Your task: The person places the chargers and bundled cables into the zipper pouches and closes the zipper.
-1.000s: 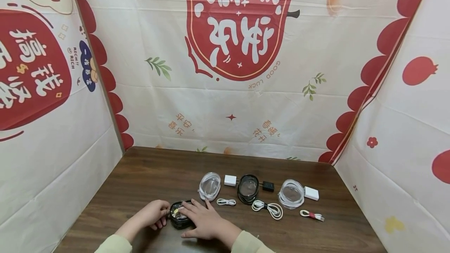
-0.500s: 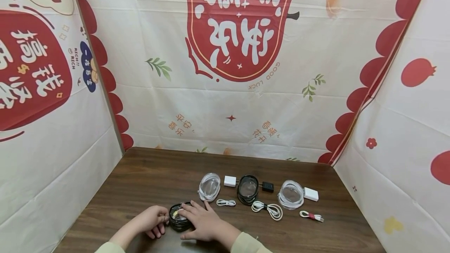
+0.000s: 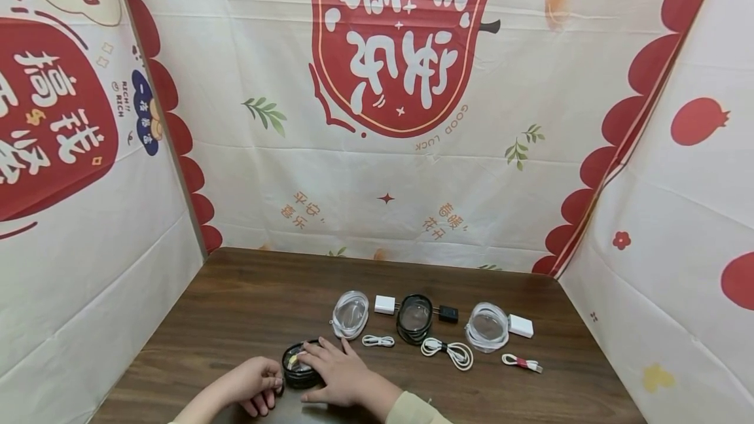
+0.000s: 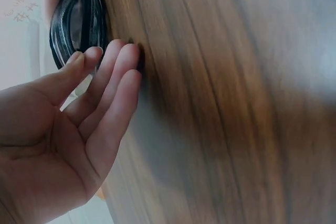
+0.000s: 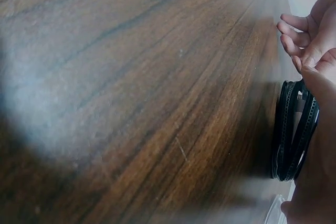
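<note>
A round see-through zipper pouch (image 3: 302, 379) with black zipped edging lies near the table's front left. Something yellow shows inside it. My left hand (image 3: 259, 381) is at its left edge. In the left wrist view my left thumb and index finger (image 4: 93, 53) pinch at the end of the pouch (image 4: 79, 19); the small part between the tips is hidden, and the other fingers are loosely bent. My right hand (image 3: 341, 371) lies over the pouch with fairly straight fingers, pressing it down. In the right wrist view the pouch's zip (image 5: 286, 129) runs along its side.
Behind stand a white-edged pouch (image 3: 364, 319), a black-edged pouch (image 3: 415, 340) and another white-edged pouch (image 3: 502, 327). Near them lie a white plug (image 3: 385, 305), a black plug (image 3: 448, 314), another white plug (image 3: 521, 326), and cables (image 3: 378, 341). Printed cloth walls surround the table (image 3: 265, 286).
My left hand has shifted slightly left and nearer the table's front, around the pouch's edge. My right hand stays on the pouch, which has barely moved.
</note>
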The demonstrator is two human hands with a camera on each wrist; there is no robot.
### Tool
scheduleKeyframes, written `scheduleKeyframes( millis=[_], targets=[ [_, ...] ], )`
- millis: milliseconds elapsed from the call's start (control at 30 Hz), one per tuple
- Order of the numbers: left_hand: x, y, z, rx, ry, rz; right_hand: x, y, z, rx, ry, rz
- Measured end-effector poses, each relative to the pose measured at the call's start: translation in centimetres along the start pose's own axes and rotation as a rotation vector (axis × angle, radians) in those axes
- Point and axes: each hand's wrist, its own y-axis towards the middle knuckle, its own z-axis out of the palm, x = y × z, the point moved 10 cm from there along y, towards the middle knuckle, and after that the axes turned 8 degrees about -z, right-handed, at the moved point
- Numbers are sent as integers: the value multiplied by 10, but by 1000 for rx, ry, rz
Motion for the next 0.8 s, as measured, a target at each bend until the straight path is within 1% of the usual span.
scheduleKeyframes(
  millis=[67, 100, 233, 367, 467, 567, 700, 800],
  targets=[
    [0, 0, 2, -5, 15, -1, 0, -1, 2, 5, -1, 3],
    [-1, 0, 2, -18, 31, 0, 0, -1, 2, 11, 2, 6],
    [-5, 2, -3, -106, 122, 19, 0, -3, 4, 25, -2, 21],
    [-7, 4, -10, -183, 173, 25, 0, -6, 3, 20, -17, 27],
    [-6, 6, -15, -222, 186, 8, 2, -9, 0, 16, -11, 25],
    [-6, 9, -22, -256, 197, -18, 4, -10, -4, 15, -9, 5],
    [-7, 16, -30, -296, 203, -47, 7, -8, -8, 20, 3, -36],
    [-10, 22, -34, -316, 215, -53, 6, -5, -6, 34, 14, -40]
  ],
)
